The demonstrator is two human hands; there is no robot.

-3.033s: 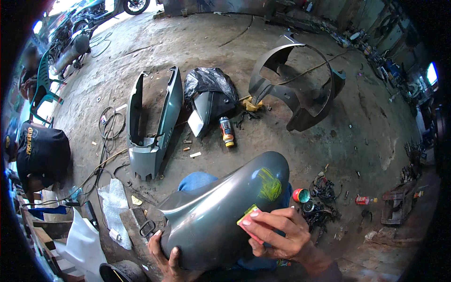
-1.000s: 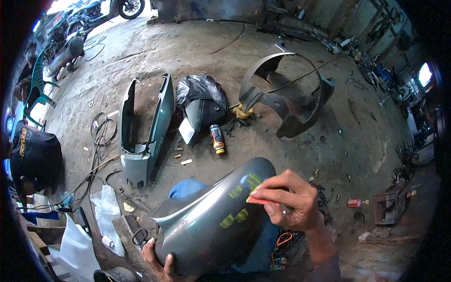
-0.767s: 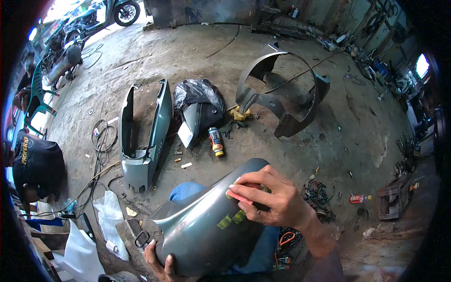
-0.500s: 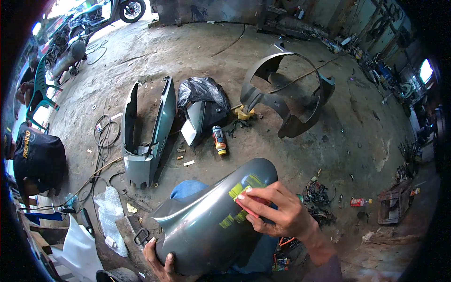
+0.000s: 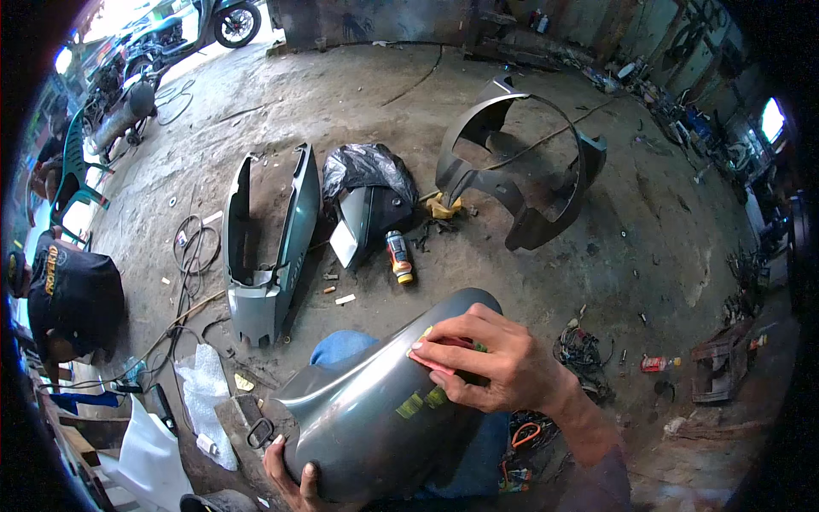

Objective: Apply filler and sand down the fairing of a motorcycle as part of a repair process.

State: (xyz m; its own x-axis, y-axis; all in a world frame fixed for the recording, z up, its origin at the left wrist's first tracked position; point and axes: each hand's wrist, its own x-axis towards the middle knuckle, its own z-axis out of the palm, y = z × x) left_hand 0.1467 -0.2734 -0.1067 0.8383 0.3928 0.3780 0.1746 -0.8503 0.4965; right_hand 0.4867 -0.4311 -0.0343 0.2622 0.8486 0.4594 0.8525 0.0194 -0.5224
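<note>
A curved, glossy dark-grey body panel [image 5: 350,427] rests over my lap in blue jeans, with yellow-green smears [image 5: 414,404] on its right part. My left hand [image 5: 293,476] grips the panel's lower left edge, fingers and thumb curled around it. My right hand [image 5: 490,363] is closed on a red pad [image 5: 431,363] pressed against the upper right of the panel; the fingers cover much of the pad and the smears beneath.
Body panels [image 5: 264,303], a black-bagged part [image 5: 367,175], a ring-shaped shell [image 5: 542,230], a bottle [image 5: 399,256], cables and scrap lie on the concrete floor. A co-worker in black [image 5: 72,299] is at left, near a green chair [image 5: 72,171]; motorbikes [image 5: 171,38] stand behind.
Over three seconds my right hand has moved upward on the panel, and separate smears now show lower down. In the last half second it shifted slightly up-left. My left hand still grips the edge.
</note>
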